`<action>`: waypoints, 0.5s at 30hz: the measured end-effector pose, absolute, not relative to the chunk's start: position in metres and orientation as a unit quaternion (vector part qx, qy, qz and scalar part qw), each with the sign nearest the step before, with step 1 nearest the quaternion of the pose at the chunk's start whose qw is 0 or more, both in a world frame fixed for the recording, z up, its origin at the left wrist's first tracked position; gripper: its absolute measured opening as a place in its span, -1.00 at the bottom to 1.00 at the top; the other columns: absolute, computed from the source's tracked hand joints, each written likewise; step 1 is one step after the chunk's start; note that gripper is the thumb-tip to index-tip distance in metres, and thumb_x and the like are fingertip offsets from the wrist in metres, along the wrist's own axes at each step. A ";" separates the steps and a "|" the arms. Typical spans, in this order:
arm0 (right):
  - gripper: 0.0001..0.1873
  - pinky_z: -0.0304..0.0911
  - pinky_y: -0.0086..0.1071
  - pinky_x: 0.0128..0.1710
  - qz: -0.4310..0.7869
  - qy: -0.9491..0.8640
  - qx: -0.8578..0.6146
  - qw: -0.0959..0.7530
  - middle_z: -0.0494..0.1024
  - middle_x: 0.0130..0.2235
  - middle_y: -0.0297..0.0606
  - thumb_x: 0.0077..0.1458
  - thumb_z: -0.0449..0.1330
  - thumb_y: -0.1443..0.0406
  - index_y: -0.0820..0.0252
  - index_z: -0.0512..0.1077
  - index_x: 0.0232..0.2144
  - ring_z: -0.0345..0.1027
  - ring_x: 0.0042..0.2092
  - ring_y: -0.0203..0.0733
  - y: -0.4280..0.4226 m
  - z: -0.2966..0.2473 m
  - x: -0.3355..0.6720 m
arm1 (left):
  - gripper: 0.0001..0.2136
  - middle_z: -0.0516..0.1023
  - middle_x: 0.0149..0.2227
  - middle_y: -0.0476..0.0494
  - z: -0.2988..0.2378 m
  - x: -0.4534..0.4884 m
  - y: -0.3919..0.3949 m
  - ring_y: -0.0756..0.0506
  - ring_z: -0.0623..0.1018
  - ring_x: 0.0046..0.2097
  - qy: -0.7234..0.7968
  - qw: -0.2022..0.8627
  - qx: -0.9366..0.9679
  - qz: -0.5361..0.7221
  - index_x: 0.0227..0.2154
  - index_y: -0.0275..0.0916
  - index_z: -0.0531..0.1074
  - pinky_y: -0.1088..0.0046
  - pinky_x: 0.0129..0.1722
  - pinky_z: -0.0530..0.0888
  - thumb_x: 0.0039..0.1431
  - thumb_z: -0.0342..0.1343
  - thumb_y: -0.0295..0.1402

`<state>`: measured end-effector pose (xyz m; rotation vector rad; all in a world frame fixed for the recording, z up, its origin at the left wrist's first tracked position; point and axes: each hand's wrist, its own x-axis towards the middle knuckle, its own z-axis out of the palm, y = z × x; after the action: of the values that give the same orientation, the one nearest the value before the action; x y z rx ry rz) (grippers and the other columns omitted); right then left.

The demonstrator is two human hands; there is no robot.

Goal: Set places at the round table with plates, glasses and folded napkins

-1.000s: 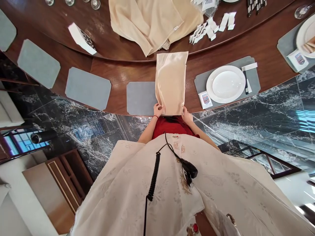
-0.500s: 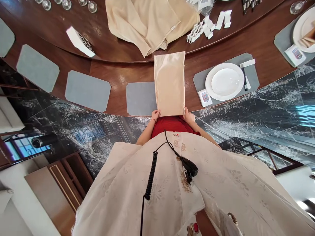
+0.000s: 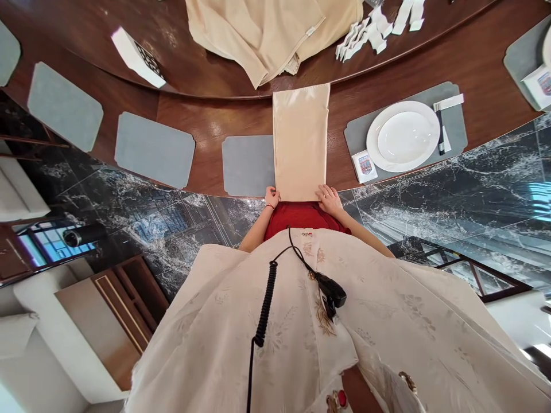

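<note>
A folded cream satin napkin (image 3: 300,140) lies as a long rectangle on the brown wooden table (image 3: 215,123), partly over a grey placemat (image 3: 247,165). My left hand (image 3: 272,197) pinches its near left corner. My right hand (image 3: 330,199) rests on its near right corner with the fingers laid flat on the cloth.
To the right is a placemat with a white plate (image 3: 403,136), a small card (image 3: 365,165) and a wrapped utensil (image 3: 441,129). More grey placemats (image 3: 154,150) line the left. On the raised centre are a heap of cream cloth (image 3: 267,31), a white box (image 3: 136,57) and paper slips (image 3: 370,37).
The napkin, held up by its near corners before, now lies flat on the table. My right hand has opened onto the cloth. The view has shifted slightly.
</note>
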<state>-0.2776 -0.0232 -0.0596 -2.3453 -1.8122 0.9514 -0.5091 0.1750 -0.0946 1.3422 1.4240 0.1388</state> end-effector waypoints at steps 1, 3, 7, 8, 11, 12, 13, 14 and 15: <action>-0.31 -0.19 0.26 0.48 0.312 -0.600 -0.737 0.014 0.09 0.52 -0.07 0.20 0.07 0.42 0.23 0.29 0.38 -0.20 0.54 0.10 -0.023 -0.061 -0.277 | -0.86 0.40 -0.54 0.10 -0.095 -0.511 0.176 -0.04 0.46 -0.48 0.597 0.559 0.573 0.057 -0.18 -0.16 0.43 0.41 -0.25 0.50 0.20 0.09 -0.44; -0.28 -0.26 0.26 0.50 0.326 -0.628 -0.706 0.014 0.08 0.53 -0.14 0.22 0.03 0.44 0.16 0.23 0.43 -0.21 0.55 0.04 -0.020 -0.063 -0.276 | -0.81 0.48 -0.48 0.01 -0.095 -0.517 0.179 -0.07 0.51 -0.40 0.566 0.558 0.606 0.046 -0.22 -0.18 0.48 0.35 -0.18 0.53 0.16 0.03 -0.51; -0.29 -0.31 0.26 0.51 0.351 -0.650 -0.674 0.018 0.07 0.53 -0.27 0.29 -0.04 0.48 0.02 0.25 0.43 -0.21 0.56 -0.07 -0.013 -0.066 -0.271 | -0.76 0.62 -0.24 -0.16 -0.093 -0.528 0.193 -0.18 0.59 -0.14 0.454 0.518 0.725 0.004 -0.31 -0.19 0.58 0.24 0.08 0.50 0.04 0.08 -0.58; -0.29 -0.31 0.27 0.51 0.357 -0.650 -0.671 0.019 0.08 0.53 -0.29 0.28 -0.03 0.48 0.00 0.26 0.42 -0.21 0.56 -0.07 -0.012 -0.066 -0.269 | -0.76 0.61 -0.22 -0.18 -0.092 -0.530 0.198 -0.21 0.59 -0.10 0.431 0.501 0.750 -0.011 -0.32 -0.18 0.59 0.23 0.11 0.48 0.03 0.11 -0.59; -0.27 -0.21 0.31 0.49 0.371 -0.643 -0.669 0.027 0.16 0.50 -0.29 0.24 0.02 0.49 -0.05 0.29 0.40 -0.15 0.55 -0.07 -0.010 -0.065 -0.262 | -0.80 0.57 -0.20 -0.24 -0.088 -0.532 0.209 -0.27 0.56 -0.01 0.382 0.446 0.808 -0.049 -0.37 -0.16 0.60 0.18 0.17 0.45 0.01 0.17 -0.58; -0.26 -0.18 0.32 0.48 0.374 -0.641 -0.670 0.029 0.19 0.49 -0.29 0.24 0.02 0.50 -0.06 0.29 0.40 -0.12 0.55 -0.07 -0.010 -0.065 -0.260 | -0.82 0.56 -0.18 -0.26 -0.086 -0.531 0.212 -0.29 0.55 0.03 0.367 0.433 0.822 -0.053 -0.39 -0.15 0.59 0.16 0.19 0.43 0.02 0.18 -0.57; -0.27 -0.16 0.32 0.48 0.375 -0.640 -0.670 0.031 0.21 0.48 -0.29 0.25 0.00 0.50 -0.06 0.29 0.40 -0.10 0.54 -0.07 -0.010 -0.064 -0.258 | -0.83 0.56 -0.15 -0.29 -0.084 -0.531 0.214 -0.30 0.53 0.07 0.351 0.426 0.832 -0.054 -0.40 -0.15 0.58 0.13 0.22 0.41 0.03 0.19 -0.56; -0.27 -0.16 0.32 0.48 0.376 -0.640 -0.670 0.032 0.22 0.47 -0.30 0.26 -0.02 0.50 -0.05 0.28 0.41 -0.09 0.54 -0.08 -0.009 -0.064 -0.256 | -0.84 0.56 -0.11 -0.31 -0.082 -0.530 0.216 -0.31 0.51 0.11 0.333 0.425 0.840 -0.053 -0.40 -0.15 0.58 0.11 0.25 0.38 0.04 0.19 -0.56; -0.27 -0.16 0.31 0.48 0.377 -0.639 -0.670 0.032 0.23 0.47 -0.30 0.27 -0.04 0.50 -0.04 0.27 0.41 -0.09 0.54 -0.10 -0.009 -0.063 -0.255 | -0.84 0.56 -0.06 -0.32 -0.080 -0.529 0.217 -0.31 0.48 0.15 0.313 0.431 0.844 -0.053 -0.41 -0.14 0.57 0.10 0.27 0.36 0.05 0.20 -0.56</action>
<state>-0.2548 -0.0092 -0.0632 -2.0620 -1.9679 1.1619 -0.5285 0.2167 -0.0799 2.1057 0.7816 -0.1314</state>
